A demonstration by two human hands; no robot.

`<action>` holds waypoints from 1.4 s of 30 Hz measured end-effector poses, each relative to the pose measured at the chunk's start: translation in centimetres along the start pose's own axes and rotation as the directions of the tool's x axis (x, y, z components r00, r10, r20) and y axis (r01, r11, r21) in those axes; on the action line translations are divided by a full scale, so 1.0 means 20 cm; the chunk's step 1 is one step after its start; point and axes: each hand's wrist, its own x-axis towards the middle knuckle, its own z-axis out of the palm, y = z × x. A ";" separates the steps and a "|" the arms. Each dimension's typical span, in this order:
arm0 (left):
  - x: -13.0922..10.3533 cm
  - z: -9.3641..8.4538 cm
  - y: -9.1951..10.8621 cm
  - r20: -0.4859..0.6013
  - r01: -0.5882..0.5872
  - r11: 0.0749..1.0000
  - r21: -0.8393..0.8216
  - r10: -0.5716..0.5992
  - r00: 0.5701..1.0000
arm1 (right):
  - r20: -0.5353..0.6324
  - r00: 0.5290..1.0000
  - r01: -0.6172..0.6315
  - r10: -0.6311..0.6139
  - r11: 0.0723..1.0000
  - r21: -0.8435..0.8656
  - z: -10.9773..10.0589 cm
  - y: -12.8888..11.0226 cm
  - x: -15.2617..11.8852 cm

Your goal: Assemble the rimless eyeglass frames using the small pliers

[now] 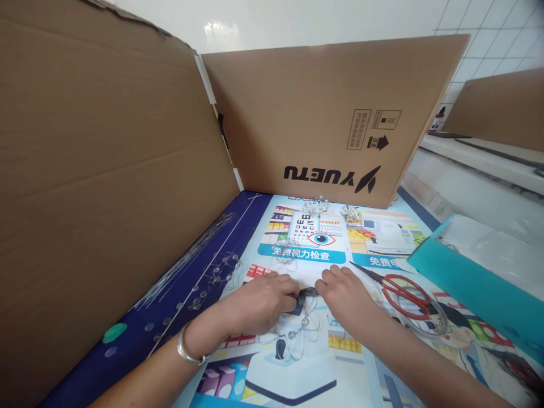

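My left hand (pixel 264 301) is closed, fingertips pinched together, with a silver bangle (pixel 187 345) on the wrist. Facing it, my right hand (pixel 345 296) is also closed, thumb against fingers. A small dark grey piece (pixel 308 292) spans the gap between them; its kind is unclear and the fingers hide its ends. Below the fingers lies a tangle of thin wire with clear beads (pixel 304 322), close to the left fingertips. To the right of my right hand rest scissors with red handles (pixel 403 294), overlapping a coil of clear line (pixel 442 323).
Cardboard panels (pixel 331 113) stand at the back and left. Beaded wire clusters (pixel 315 207) lie near the back panel. Straight wires (pixel 187 260) and loose clear discs (pixel 148 327) are at left, near a green oval (pixel 114 333). A teal box (pixel 480 283) stands at right.
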 end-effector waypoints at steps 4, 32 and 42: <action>-0.01 -0.02 -0.01 -0.015 0.008 0.998 -0.061 -0.009 1.000 | 0.007 1.000 -0.005 0.005 1.000 -0.002 0.00 0.00 0.00; 0.00 0.02 -0.05 -0.084 0.134 0.925 -0.356 -0.175 0.981 | -0.004 1.000 -0.007 0.007 1.000 -0.009 0.02 0.01 -0.01; 0.02 0.10 -0.05 -0.204 0.277 0.945 -0.176 -0.310 0.928 | -0.012 1.000 -0.008 0.008 1.000 -0.007 0.01 0.01 0.00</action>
